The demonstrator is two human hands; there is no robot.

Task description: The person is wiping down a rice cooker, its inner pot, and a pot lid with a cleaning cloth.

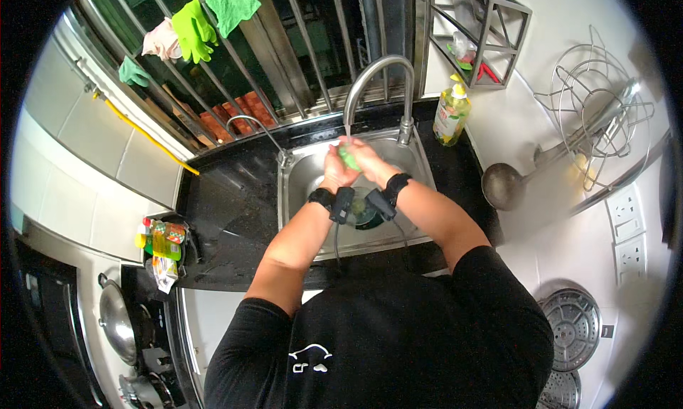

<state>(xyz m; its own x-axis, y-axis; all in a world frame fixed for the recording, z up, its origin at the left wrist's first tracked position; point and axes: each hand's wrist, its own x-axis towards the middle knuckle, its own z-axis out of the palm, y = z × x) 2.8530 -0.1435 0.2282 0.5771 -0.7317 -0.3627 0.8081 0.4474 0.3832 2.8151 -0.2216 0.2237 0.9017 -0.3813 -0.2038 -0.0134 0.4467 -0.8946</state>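
Note:
Both my hands are over the stainless steel sink (300, 187), below the spout of the curved metal faucet (352, 91). A thin stream of water runs from it onto my hands. Between my left hand (335, 170) and my right hand (372, 159) is a soft-looking light green thing (349, 158), perhaps a sponge or cloth; blur and fingers hide part of it. Lower in the sink, under my wrists, sits a round dark green vessel (368, 219), partly covered by the black devices strapped to both wrists.
Right of the sink stands a yellow dish soap bottle (451, 116). A slim second faucet (285, 156) rises at the sink's left corner. Bottles and packets (164, 241) stand at the counter's left end. A ladle (501, 186) hangs on the right wall. Gloves (193, 31) hang on window bars.

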